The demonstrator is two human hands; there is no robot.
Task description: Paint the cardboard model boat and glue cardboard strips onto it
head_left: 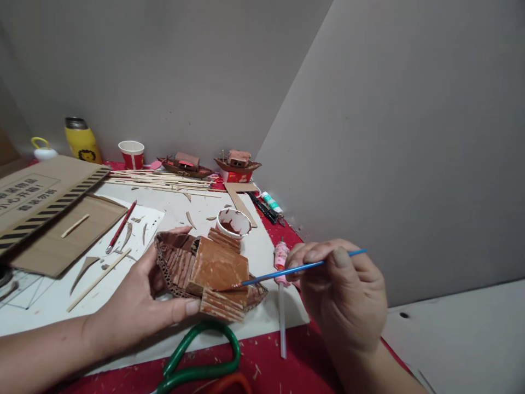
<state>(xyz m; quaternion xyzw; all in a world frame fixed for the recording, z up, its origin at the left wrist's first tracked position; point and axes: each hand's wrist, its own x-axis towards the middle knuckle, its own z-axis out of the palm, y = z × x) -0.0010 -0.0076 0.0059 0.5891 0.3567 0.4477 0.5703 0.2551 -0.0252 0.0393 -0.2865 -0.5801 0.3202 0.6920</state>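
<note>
My left hand is closed around the left side of a small cardboard model boat, its thumb along the near edge. The boat has ridged brown planks and a smooth brown roof. My right hand pinches a thin blue paintbrush between thumb and fingers. The brush tip touches the lower right part of the roof, which looks wet with brown paint. Just behind the boat stands a white paper cup with brown paint inside and on its rim. My left fingertips are partly hidden behind the hull.
Green-handled scissors lie at the front edge, near a pink glue gun with a clear stick. Cardboard sheets, a red pen and scraps are at left. Farther back are wooden sticks, two model boats and a yellow bottle.
</note>
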